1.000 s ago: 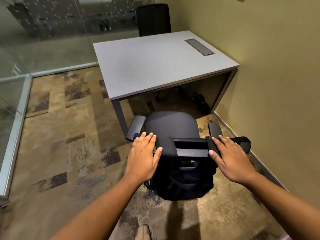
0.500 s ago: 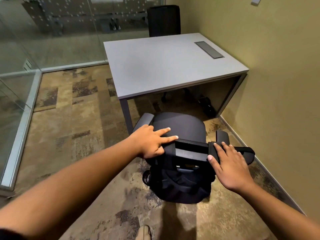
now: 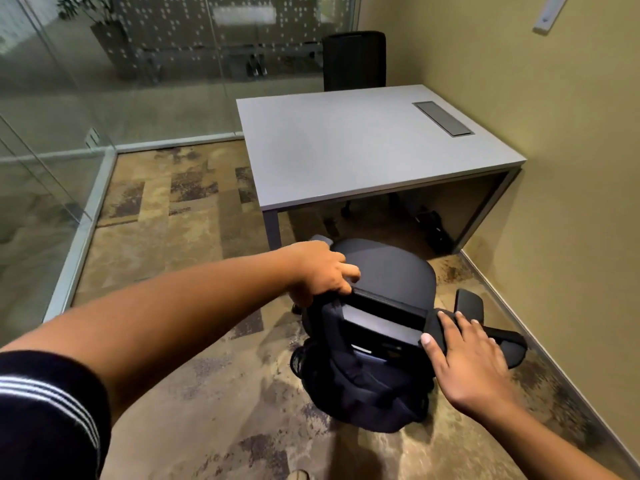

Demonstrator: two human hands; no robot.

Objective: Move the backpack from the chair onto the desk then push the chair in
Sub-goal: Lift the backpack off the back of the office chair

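Observation:
A black office chair [image 3: 388,268] stands on the carpet in front of the grey desk [image 3: 363,150], its seat facing the desk. A dark backpack [image 3: 363,386] hangs behind the chair's backrest, with its straps looped over the top of the backrest. My left hand [image 3: 322,271] is curled around the backpack's strap at the backrest's top left corner. My right hand [image 3: 467,362] lies flat, fingers apart, on the strap at the backrest's top right. The lower part of the backrest is hidden by the backpack.
A second black chair [image 3: 353,60] stands at the desk's far side. A grey cable hatch [image 3: 443,117] is set into the desktop near the yellow wall [image 3: 571,202] on the right. Glass partitions [image 3: 52,168] close off the left and back.
My left hand has moved from lying flat on the backrest's left end to reaching over it and closing on the strap. My right hand has stayed in place.

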